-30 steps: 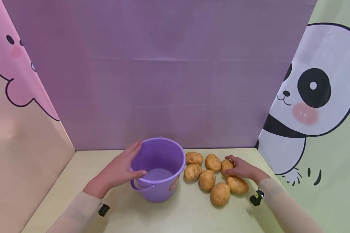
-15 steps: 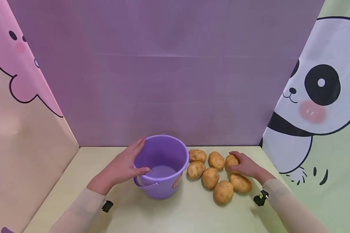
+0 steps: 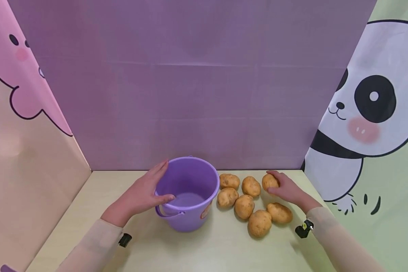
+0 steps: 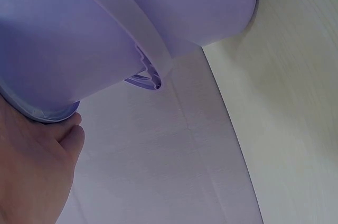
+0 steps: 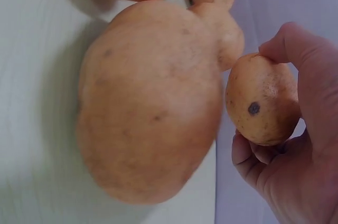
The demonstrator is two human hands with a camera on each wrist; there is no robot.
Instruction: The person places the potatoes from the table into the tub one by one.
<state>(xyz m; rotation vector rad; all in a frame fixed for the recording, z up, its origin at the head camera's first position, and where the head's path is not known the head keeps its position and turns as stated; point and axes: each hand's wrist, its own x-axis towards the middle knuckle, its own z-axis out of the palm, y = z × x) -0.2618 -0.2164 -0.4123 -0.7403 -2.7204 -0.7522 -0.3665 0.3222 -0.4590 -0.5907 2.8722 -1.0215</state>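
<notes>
A purple bucket (image 3: 187, 221) stands upright on the table, its handle hanging at the near left side. My left hand (image 3: 137, 197) rests on the bucket's left rim with fingers and thumb spread, the thumb reaching over the opening. From the left wrist view, this hand (image 4: 34, 163) lies right at the rim. At the back right, my right hand (image 3: 287, 188) grips a potato (image 3: 269, 182) between thumb and fingers; a dark spot marks that potato (image 5: 261, 100) in the right wrist view. Several other potatoes (image 3: 244, 206) lie loose between bucket and right hand.
The pale table (image 3: 210, 253) ends at a purple back wall (image 3: 204, 94) just behind the bucket and potatoes. Side panels with a pink figure (image 3: 27, 87) and a panda (image 3: 374, 113) bound it left and right. The largest potato (image 3: 260, 223) lies nearest the front.
My right hand has taken hold of the potato and moved it slightly back, up from the oblong potato in front of it. My left hand has stayed on the bucket rim. The view has shifted slightly.
</notes>
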